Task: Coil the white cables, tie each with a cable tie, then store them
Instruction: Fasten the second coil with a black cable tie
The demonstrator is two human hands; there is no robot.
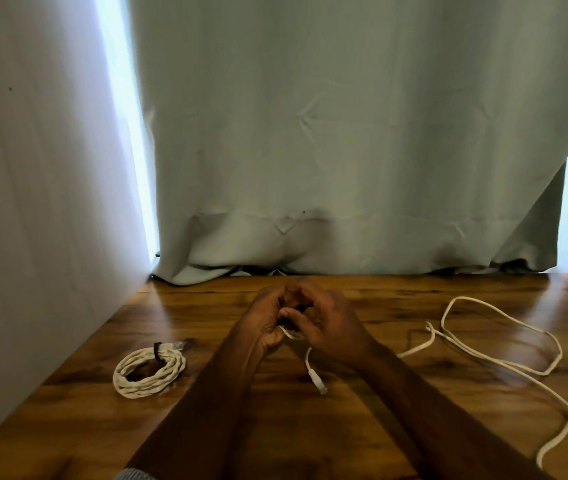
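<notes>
Fingers [277, 308] of both hands curled and bunched together above the surface [206, 306], pinching one end of the loose white cable [504, 367]; something dark sits between them, possibly a cable tie, too blurred to say.

Landmark: the clasped hands.

Left of them: coiled cable [149, 372], flat on the surface, bound by a dark tie [157, 351]. Untouched.

At them: left hand [267, 320] and right hand [327, 323] touching. Short tail with connector [320, 388] hangs below.

Right of them: the loose cable sprawls in open loops, long run trailing right and toward the near edge. Right hand nearer; slack must be drawn leftward.

Count: two white cables, one coiled, one not. One tie seen for certain.
</notes>
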